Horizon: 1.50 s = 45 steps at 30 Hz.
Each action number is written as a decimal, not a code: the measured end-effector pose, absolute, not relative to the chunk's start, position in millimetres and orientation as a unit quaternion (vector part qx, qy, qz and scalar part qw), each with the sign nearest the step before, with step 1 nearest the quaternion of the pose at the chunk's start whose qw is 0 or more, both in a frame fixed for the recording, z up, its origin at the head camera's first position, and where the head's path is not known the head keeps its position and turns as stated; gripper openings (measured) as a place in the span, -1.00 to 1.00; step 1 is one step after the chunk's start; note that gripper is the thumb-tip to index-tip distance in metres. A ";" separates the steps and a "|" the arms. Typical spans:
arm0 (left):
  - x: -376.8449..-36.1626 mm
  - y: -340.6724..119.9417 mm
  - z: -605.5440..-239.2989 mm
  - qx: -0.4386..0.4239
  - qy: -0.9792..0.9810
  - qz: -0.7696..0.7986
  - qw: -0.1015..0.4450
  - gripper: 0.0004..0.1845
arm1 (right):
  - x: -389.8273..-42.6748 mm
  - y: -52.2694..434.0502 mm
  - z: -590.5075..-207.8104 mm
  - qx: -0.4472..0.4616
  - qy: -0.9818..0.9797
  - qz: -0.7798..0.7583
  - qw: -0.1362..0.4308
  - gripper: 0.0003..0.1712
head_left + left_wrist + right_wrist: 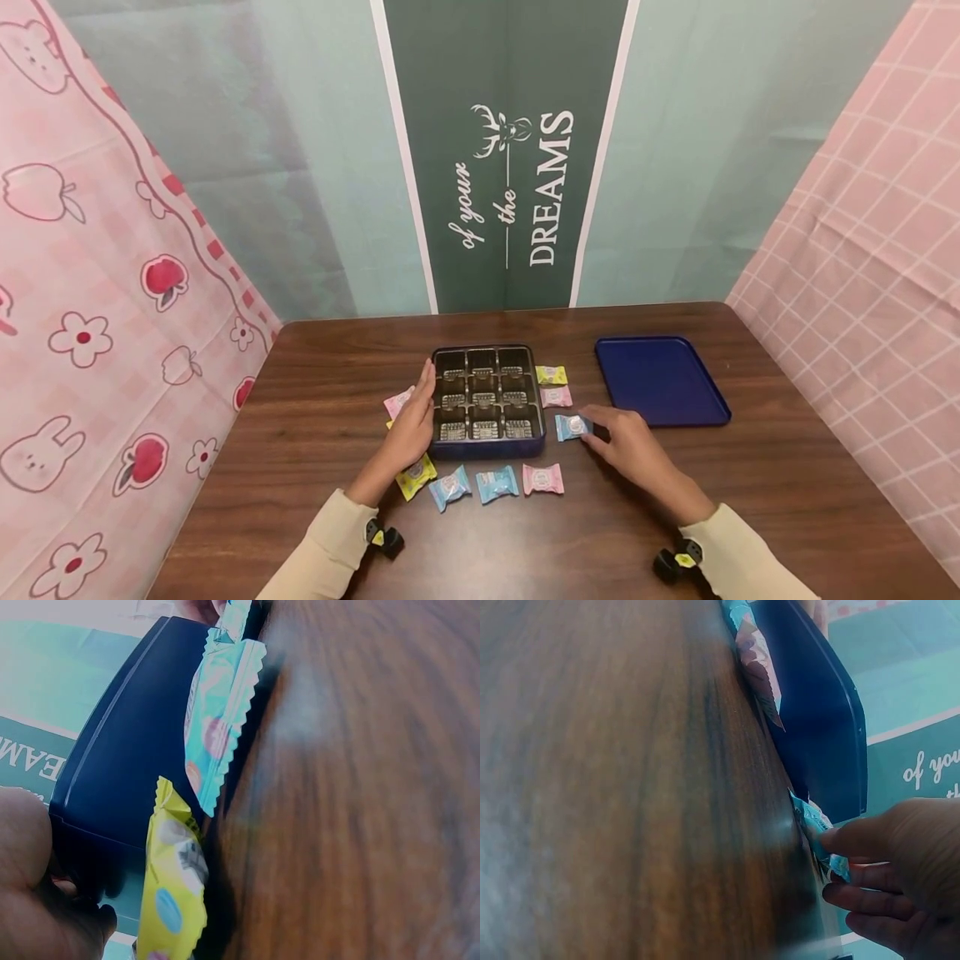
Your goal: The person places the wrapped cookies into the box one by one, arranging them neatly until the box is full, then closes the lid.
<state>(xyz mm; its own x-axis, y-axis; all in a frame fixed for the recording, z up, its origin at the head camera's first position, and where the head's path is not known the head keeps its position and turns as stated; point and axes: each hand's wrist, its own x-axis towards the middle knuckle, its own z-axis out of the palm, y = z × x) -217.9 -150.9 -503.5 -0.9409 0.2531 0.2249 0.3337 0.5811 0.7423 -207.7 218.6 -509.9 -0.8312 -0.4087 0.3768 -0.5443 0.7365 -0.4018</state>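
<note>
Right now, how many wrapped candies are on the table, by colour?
Pink candies: 3
Blue candies: 3
Yellow candies: 2
Total: 8, not counting a yellow sliver half hidden by the left hand, which may be another.

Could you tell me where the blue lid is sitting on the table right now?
In the head view, the blue lid lies flat at the right of the compartment box, just beyond the right hand.
</note>
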 end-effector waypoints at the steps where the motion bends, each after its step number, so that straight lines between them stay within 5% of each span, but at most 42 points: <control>1: -218.0 -151.1 -503.6 -0.165 -0.888 -0.426 0.048 -0.35 | -208.0 218.8 -509.9 0.261 -0.921 0.255 0.139 -0.56; 45: -217.9 -151.4 -502.7 -0.171 -0.883 -0.432 0.067 -0.42 | -218.5 210.7 -482.6 0.273 -0.892 0.291 0.213 -0.57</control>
